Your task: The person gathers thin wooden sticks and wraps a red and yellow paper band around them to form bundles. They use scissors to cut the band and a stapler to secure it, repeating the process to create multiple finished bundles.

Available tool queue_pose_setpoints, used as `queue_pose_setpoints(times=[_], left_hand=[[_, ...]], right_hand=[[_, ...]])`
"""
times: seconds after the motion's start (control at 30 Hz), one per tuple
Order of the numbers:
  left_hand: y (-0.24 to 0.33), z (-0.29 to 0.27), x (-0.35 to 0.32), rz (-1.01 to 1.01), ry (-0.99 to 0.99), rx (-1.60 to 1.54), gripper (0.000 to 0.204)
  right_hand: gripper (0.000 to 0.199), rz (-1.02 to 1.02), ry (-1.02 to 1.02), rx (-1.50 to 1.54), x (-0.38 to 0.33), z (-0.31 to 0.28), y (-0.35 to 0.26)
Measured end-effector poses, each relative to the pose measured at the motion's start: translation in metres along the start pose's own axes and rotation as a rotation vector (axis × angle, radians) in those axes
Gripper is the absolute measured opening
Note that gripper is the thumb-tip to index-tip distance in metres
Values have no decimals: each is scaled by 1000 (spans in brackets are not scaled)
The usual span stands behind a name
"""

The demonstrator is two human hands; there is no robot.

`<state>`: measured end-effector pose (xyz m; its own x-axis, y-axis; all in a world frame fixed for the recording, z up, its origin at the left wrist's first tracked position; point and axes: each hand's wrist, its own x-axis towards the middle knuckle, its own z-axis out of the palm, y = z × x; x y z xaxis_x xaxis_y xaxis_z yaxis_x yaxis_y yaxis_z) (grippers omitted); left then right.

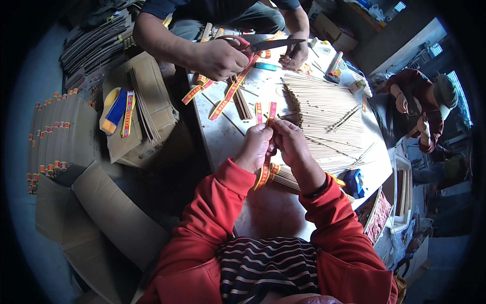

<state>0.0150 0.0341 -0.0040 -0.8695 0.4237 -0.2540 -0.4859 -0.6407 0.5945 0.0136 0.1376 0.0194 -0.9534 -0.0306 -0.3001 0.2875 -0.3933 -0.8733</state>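
Observation:
Over the near part of the white table, my left hand [255, 144] and my right hand [293, 143] meet with fingers pinched together. Both grip a narrow red-and-yellow paper strip [272, 110]; its ends stick out above and below my fingers. Just under my hands lies a bundle of thin incense sticks [286, 177] wrapped with a similar band, partly hidden by my right wrist. To the right of my hands spreads a large pile of loose incense sticks [329, 114]. The exact hold of my fingertips is hidden.
Across the table a co-worker's hand holds red-handled scissors [248, 49]. A teal tape roll [266, 66] and a blue tape dispenser [354, 183] lie on the table. At left stand banded bundles [50, 137] and an open cardboard box [96, 213]. Another person sits at right.

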Motion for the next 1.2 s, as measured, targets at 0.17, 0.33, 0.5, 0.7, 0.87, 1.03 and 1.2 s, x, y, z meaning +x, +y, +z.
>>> queue_pose_setpoints(times=[0.17,0.33,0.5,0.7,0.87,1.03,1.2], left_hand=[[4,2,-4,44,-64,49,11],[6,4,-14,-27,-93,85,15],[12,2,-19,-53,-110,82,17],[14,6,-18,-52,-67,42,15],[13,7,-16,-43,-27,39,14],[11,5,-13,-7,-25,12,14],[10,7,-3,33,-28,-10,15]], right_hand=[[19,-2,-46,-125,3,1,-11],[13,-103,29,-99,30,0,-32],[13,-137,-36,-164,54,-2,-51],[13,-156,0,-102,58,5,-51],[16,-100,-80,-92,67,-1,-47],[20,-150,9,-114,65,3,-43],[16,-60,44,-55,42,0,-36]])
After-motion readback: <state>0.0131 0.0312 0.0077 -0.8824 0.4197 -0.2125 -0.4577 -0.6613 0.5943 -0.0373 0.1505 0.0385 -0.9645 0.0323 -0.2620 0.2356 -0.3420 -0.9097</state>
